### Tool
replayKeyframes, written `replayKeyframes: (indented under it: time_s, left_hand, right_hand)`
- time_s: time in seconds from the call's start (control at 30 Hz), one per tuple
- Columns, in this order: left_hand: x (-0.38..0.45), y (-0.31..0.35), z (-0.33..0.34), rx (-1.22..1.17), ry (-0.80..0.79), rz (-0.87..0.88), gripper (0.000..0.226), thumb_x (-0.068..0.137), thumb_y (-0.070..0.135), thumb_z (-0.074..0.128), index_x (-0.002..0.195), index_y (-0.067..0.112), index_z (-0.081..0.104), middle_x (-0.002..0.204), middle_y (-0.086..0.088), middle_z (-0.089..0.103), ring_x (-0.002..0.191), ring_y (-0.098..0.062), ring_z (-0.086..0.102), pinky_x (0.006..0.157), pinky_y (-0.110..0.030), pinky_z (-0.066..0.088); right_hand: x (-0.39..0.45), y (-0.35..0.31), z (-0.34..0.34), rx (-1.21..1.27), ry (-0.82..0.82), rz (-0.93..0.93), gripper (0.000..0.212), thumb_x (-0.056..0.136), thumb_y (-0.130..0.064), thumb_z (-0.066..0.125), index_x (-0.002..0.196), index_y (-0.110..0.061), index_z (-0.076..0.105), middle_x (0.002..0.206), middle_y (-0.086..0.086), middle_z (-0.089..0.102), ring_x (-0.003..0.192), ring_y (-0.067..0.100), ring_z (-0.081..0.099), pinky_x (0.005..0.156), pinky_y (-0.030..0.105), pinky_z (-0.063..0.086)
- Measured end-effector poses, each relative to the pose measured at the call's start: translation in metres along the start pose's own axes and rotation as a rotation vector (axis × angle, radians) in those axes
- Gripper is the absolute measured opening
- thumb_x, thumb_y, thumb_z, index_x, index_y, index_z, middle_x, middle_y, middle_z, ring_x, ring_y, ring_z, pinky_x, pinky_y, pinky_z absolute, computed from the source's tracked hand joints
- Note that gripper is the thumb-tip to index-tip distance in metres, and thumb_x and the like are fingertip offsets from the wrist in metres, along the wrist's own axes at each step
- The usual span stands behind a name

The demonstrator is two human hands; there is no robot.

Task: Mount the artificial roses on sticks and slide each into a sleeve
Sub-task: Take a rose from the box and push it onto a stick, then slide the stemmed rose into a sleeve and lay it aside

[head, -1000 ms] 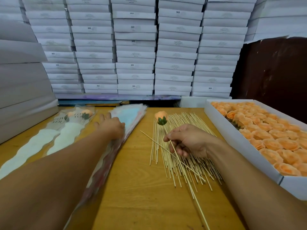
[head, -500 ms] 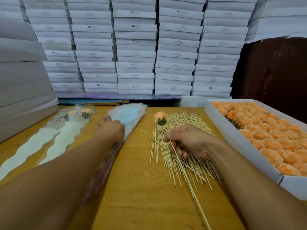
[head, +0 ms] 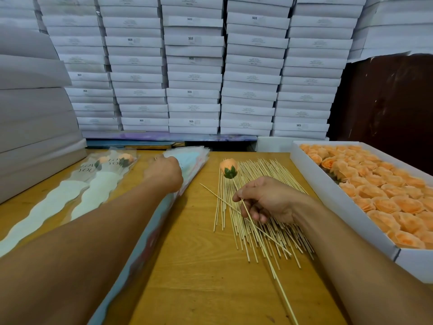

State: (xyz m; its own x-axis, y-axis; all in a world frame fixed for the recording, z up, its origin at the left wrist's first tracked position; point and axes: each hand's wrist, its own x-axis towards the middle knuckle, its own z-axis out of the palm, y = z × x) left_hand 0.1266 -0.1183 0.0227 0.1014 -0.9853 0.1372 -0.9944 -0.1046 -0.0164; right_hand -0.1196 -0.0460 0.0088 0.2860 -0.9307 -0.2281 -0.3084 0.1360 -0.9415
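My right hand pinches a wooden stick that carries an orange rose with green leaves at its far end. It hovers over a heap of loose sticks on the wooden table. My left hand reaches onto the top of a stack of clear sleeves, fingers curled on the upper sheet; the grip itself is hidden behind the hand. Two sleeved roses lie at the far left.
A white box full of orange rose heads stands at the right. Stacks of white flat boxes wall off the back and left. A dark brown panel stands behind the rose box.
My left hand has slid a little farther up the sleeve stack and its fingers have curled. The right hand with the rose on its stick has stayed put.
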Motion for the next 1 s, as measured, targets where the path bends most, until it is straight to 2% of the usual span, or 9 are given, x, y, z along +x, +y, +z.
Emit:
replayKeyframes:
  time_s: [0.07, 0.2, 0.4, 0.5, 0.57, 0.67, 0.77, 0.87, 1.0]
  left_hand:
    - [-0.003, 0.005, -0.005, 0.012, -0.012, -0.006, 0.025, 0.095, 0.015, 0.049, 0.118, 0.009, 0.053, 0.138, -0.023, 0.045, 0.123, -0.037, 0.046, 0.096, -0.041, 0.044]
    - [-0.008, 0.018, -0.016, -0.047, -0.046, 0.03, 0.031, 0.098, 0.02, 0.048, 0.125, 0.006, 0.054, 0.138, -0.021, 0.051, 0.125, -0.034, 0.051, 0.094, -0.039, 0.048]
    - [-0.012, 0.037, -0.021, -0.188, -0.096, 0.07, 0.045, 0.099, 0.016, 0.049, 0.142, 0.011, 0.04, 0.142, -0.018, 0.044, 0.131, -0.036, 0.04, 0.089, -0.036, 0.045]
    - [-0.017, 0.045, -0.023, -0.351, -0.153, 0.09, 0.039, 0.098, 0.018, 0.052, 0.136, 0.011, 0.045, 0.122, -0.014, 0.052, 0.122, -0.035, 0.048, 0.098, -0.04, 0.048]
    - [-0.019, 0.049, -0.021, -0.499, -0.202, 0.099, 0.04, 0.095, 0.023, 0.062, 0.13, 0.007, 0.05, 0.121, -0.014, 0.057, 0.116, -0.034, 0.055, 0.099, -0.042, 0.05]
    - [-0.024, 0.053, -0.015, -0.876, -0.363, 0.052, 0.042, 0.092, 0.028, 0.072, 0.123, 0.005, 0.054, 0.112, -0.016, 0.064, 0.1, -0.034, 0.065, 0.09, -0.045, 0.057]
    - [-0.03, 0.053, -0.007, -1.178, -0.553, -0.033, 0.044, 0.095, 0.04, 0.066, 0.118, 0.002, 0.06, 0.098, -0.019, 0.074, 0.086, -0.035, 0.072, 0.085, -0.051, 0.06]
    - [-0.032, 0.052, -0.006, -1.305, -0.555, -0.113, 0.046, 0.097, 0.053, 0.055, 0.101, 0.009, 0.062, 0.075, -0.011, 0.074, 0.064, -0.027, 0.072, 0.059, -0.036, 0.06]
    - [-0.036, 0.054, -0.006, -1.361, -0.545, -0.163, 0.028, 0.102, 0.034, 0.054, 0.097, 0.007, 0.059, 0.069, -0.012, 0.071, 0.056, -0.026, 0.067, 0.056, -0.035, 0.057]
  right_hand:
    - [0.0, 0.0, 0.0, 0.002, 0.002, 0.001, 0.019, 0.103, -0.013, 0.053, 0.106, 0.0, 0.067, 0.071, 0.013, 0.069, 0.046, 0.013, 0.055, 0.036, 0.022, 0.042]
    - [0.0, 0.0, 0.0, 0.007, 0.009, 0.0, 0.019, 0.103, -0.013, 0.053, 0.105, 0.0, 0.067, 0.07, 0.013, 0.069, 0.045, 0.013, 0.054, 0.036, 0.022, 0.042]
    - [0.0, -0.001, 0.001, 0.016, 0.009, 0.002, 0.019, 0.104, -0.013, 0.05, 0.105, 0.0, 0.065, 0.069, 0.012, 0.068, 0.044, 0.014, 0.054, 0.036, 0.022, 0.041]
    - [0.0, -0.001, 0.001, 0.008, 0.011, 0.003, 0.019, 0.104, -0.013, 0.05, 0.106, -0.001, 0.064, 0.068, 0.011, 0.068, 0.045, 0.014, 0.054, 0.036, 0.023, 0.041]
    - [0.0, -0.001, 0.002, 0.004, 0.022, 0.001, 0.019, 0.104, -0.014, 0.05, 0.105, -0.002, 0.064, 0.068, 0.011, 0.069, 0.045, 0.013, 0.054, 0.036, 0.023, 0.04]
    - [0.001, -0.002, 0.002, 0.016, 0.047, -0.004, 0.019, 0.104, -0.016, 0.05, 0.103, -0.003, 0.064, 0.068, 0.01, 0.069, 0.045, 0.013, 0.054, 0.036, 0.023, 0.039]
    - [0.001, -0.002, 0.003, 0.042, 0.085, -0.014, 0.019, 0.104, -0.015, 0.049, 0.1, -0.004, 0.064, 0.07, 0.01, 0.069, 0.045, 0.013, 0.052, 0.036, 0.023, 0.038]
    - [0.002, -0.002, 0.004, 0.073, 0.146, -0.026, 0.019, 0.103, -0.013, 0.051, 0.098, -0.004, 0.066, 0.081, 0.01, 0.069, 0.047, 0.012, 0.053, 0.038, 0.023, 0.04]
    - [0.002, -0.003, 0.004, 0.209, 0.171, -0.029, 0.019, 0.103, -0.013, 0.051, 0.098, -0.002, 0.066, 0.098, 0.016, 0.067, 0.049, 0.014, 0.056, 0.041, 0.025, 0.045]
